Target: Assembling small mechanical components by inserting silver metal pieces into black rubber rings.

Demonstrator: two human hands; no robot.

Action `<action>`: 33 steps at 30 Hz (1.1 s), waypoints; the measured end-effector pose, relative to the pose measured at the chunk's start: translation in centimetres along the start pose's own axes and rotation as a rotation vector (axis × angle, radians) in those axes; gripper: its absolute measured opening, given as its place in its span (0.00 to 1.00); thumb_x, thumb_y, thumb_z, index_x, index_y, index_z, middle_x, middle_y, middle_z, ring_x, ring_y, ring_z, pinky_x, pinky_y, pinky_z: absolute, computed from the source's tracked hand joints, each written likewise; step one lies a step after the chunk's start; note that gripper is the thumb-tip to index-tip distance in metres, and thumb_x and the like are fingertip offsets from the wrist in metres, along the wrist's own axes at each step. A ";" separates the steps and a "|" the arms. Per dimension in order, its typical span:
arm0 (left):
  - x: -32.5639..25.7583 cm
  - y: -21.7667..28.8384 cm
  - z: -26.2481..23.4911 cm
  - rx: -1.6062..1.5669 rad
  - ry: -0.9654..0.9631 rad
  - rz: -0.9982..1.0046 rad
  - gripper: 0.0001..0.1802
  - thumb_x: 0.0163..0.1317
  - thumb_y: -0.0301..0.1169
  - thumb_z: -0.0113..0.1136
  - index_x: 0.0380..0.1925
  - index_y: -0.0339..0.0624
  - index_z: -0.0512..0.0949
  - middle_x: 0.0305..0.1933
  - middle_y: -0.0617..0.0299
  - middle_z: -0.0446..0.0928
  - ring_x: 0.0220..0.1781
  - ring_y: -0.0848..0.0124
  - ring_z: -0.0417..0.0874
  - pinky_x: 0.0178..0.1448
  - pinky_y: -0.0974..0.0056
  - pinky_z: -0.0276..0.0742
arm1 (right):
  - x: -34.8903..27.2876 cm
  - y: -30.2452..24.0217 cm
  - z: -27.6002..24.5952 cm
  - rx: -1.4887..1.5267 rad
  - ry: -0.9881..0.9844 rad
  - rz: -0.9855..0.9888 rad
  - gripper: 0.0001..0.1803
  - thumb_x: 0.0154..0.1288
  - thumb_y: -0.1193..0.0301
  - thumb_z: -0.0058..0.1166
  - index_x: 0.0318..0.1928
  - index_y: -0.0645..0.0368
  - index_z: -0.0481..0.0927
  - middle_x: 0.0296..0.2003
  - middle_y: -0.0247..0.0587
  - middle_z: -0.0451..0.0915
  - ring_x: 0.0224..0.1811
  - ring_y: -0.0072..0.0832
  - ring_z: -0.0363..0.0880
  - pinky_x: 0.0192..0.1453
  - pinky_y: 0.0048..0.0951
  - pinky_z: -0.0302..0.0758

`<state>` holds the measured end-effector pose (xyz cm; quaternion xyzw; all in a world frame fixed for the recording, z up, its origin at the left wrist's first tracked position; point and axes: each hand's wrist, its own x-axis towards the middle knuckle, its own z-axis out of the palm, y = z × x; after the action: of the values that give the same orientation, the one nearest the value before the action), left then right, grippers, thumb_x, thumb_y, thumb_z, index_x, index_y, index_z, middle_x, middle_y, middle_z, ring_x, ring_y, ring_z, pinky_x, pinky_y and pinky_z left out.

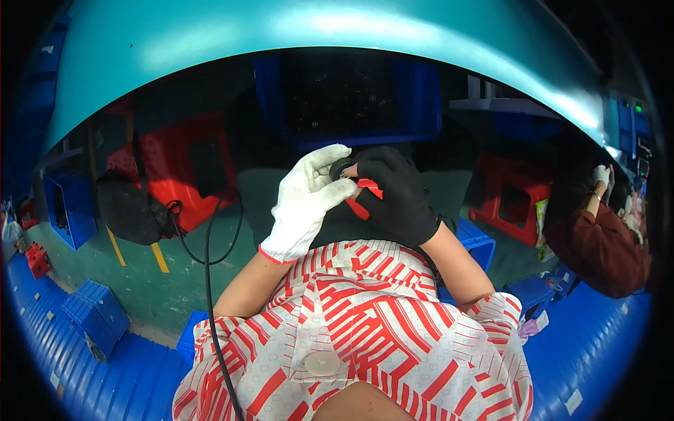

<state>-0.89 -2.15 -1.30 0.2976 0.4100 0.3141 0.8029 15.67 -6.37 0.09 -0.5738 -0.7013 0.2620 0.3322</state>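
Observation:
In front of my body, my left hand [300, 195] wears a white knitted glove with a red cuff edge. Its thumb and fingers are closed around a small round black part [339, 168] that looks like a ring. My right hand [400, 196], in a black glove with bare fingertips, meets it from the other side. Two red pieces [359, 210] stick out of the right hand's grip, like the handles of a small tool, whose working end is hidden. The bare right fingertips touch the black part.
Beyond my hands a blue bin [286, 133] holds many small dark pieces, below the edge of a teal table [210, 35]. Red stools [200, 165] stand left and right. A black cable [208, 281] hangs at my left. At far right another person [607, 245] works.

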 end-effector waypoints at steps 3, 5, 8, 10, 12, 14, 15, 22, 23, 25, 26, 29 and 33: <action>0.0 0.2 0.1 -0.027 -0.035 0.006 0.27 0.54 0.16 0.62 0.55 0.30 0.68 0.52 0.53 0.73 0.51 0.69 0.79 0.57 0.67 0.77 | -0.1 -0.1 0.3 0.041 0.025 0.027 0.20 0.51 0.75 0.63 0.47 0.57 0.77 0.42 0.43 0.77 0.42 0.39 0.76 0.46 0.33 0.73; 0.1 -0.4 -0.2 0.014 -0.054 0.057 0.27 0.54 0.17 0.63 0.55 0.31 0.68 0.52 0.53 0.73 0.51 0.68 0.79 0.57 0.67 0.77 | -0.2 0.1 0.7 0.217 0.095 0.141 0.26 0.52 0.77 0.62 0.53 0.58 0.73 0.44 0.46 0.76 0.45 0.41 0.76 0.48 0.34 0.74; 0.1 -0.9 -0.8 0.151 -0.066 0.140 0.28 0.53 0.17 0.64 0.56 0.31 0.68 0.52 0.52 0.73 0.51 0.68 0.79 0.57 0.66 0.76 | -0.5 0.8 0.7 0.405 -0.048 0.224 0.28 0.52 0.78 0.60 0.56 0.58 0.71 0.46 0.49 0.75 0.47 0.44 0.76 0.50 0.35 0.74; 0.0 -1.0 -0.8 0.248 -0.053 0.172 0.28 0.53 0.18 0.64 0.56 0.32 0.68 0.53 0.51 0.73 0.51 0.68 0.79 0.57 0.67 0.76 | -0.5 0.9 0.9 0.313 -0.047 0.201 0.28 0.52 0.78 0.59 0.56 0.58 0.72 0.47 0.49 0.75 0.47 0.44 0.76 0.50 0.36 0.74; 0.0 -0.6 -0.4 0.299 -0.027 0.135 0.29 0.54 0.19 0.64 0.56 0.31 0.67 0.50 0.51 0.74 0.50 0.69 0.79 0.56 0.68 0.77 | -0.6 1.0 1.1 0.221 -0.046 0.176 0.27 0.53 0.79 0.59 0.56 0.58 0.72 0.48 0.50 0.75 0.47 0.45 0.76 0.51 0.36 0.74; 0.1 0.4 0.3 0.340 -0.010 0.093 0.27 0.54 0.19 0.64 0.55 0.30 0.68 0.48 0.51 0.75 0.48 0.69 0.81 0.54 0.69 0.77 | -0.7 1.1 1.2 0.077 -0.052 0.121 0.26 0.53 0.79 0.58 0.55 0.57 0.72 0.48 0.50 0.74 0.47 0.44 0.76 0.49 0.36 0.75; 0.0 0.7 0.4 0.383 0.009 0.052 0.26 0.54 0.20 0.65 0.54 0.30 0.69 0.46 0.52 0.76 0.46 0.69 0.82 0.52 0.69 0.78 | -0.7 1.1 1.3 0.078 -0.052 0.121 0.26 0.53 0.79 0.58 0.55 0.57 0.72 0.48 0.50 0.74 0.47 0.44 0.76 0.49 0.36 0.75; -0.3 -0.2 -0.1 0.641 0.059 0.191 0.20 0.52 0.19 0.64 0.48 0.30 0.74 0.40 0.53 0.78 0.37 0.70 0.84 0.44 0.70 0.80 | -0.3 0.9 1.1 -0.032 -0.082 0.066 0.19 0.53 0.77 0.58 0.47 0.56 0.75 0.40 0.46 0.76 0.40 0.43 0.77 0.42 0.35 0.75; -0.1 -1.0 -0.7 0.707 0.028 0.337 0.20 0.52 0.19 0.64 0.47 0.31 0.75 0.39 0.53 0.78 0.37 0.70 0.84 0.43 0.70 0.80 | -0.3 1.0 1.1 -0.070 -0.111 0.066 0.17 0.53 0.76 0.59 0.46 0.56 0.76 0.38 0.44 0.76 0.38 0.42 0.78 0.40 0.36 0.75; 0.0 -1.8 -1.1 0.769 -0.003 0.481 0.19 0.52 0.19 0.64 0.46 0.31 0.75 0.38 0.54 0.79 0.36 0.70 0.84 0.42 0.69 0.80 | -0.3 1.1 1.2 -0.088 -0.106 0.060 0.16 0.53 0.75 0.59 0.44 0.56 0.76 0.36 0.43 0.75 0.36 0.42 0.78 0.38 0.36 0.75; 0.1 -1.9 -1.1 0.826 0.006 0.496 0.18 0.54 0.19 0.63 0.46 0.31 0.75 0.39 0.54 0.79 0.37 0.70 0.83 0.43 0.70 0.80 | -0.3 1.2 1.3 -0.107 -0.099 0.053 0.15 0.53 0.74 0.60 0.43 0.57 0.76 0.34 0.42 0.75 0.34 0.41 0.77 0.36 0.36 0.74; 0.6 -1.4 -0.6 0.624 0.043 0.310 0.18 0.56 0.20 0.61 0.47 0.29 0.73 0.40 0.54 0.79 0.38 0.71 0.83 0.46 0.70 0.79 | 0.2 1.1 1.4 0.000 -0.074 0.096 0.17 0.53 0.73 0.60 0.45 0.58 0.76 0.36 0.44 0.76 0.37 0.42 0.78 0.39 0.36 0.75; 0.7 -1.1 -0.9 0.156 0.045 0.063 0.18 0.58 0.21 0.60 0.49 0.28 0.70 0.42 0.52 0.79 0.43 0.69 0.83 0.50 0.70 0.78 | 0.5 0.9 1.5 0.179 -0.022 0.171 0.18 0.54 0.72 0.60 0.47 0.59 0.75 0.39 0.46 0.77 0.40 0.44 0.78 0.42 0.37 0.75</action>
<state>-1.02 -2.16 -2.85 0.3649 0.4415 0.3131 0.7575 15.08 -5.63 -1.47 -0.5966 -0.6272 0.3573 0.3507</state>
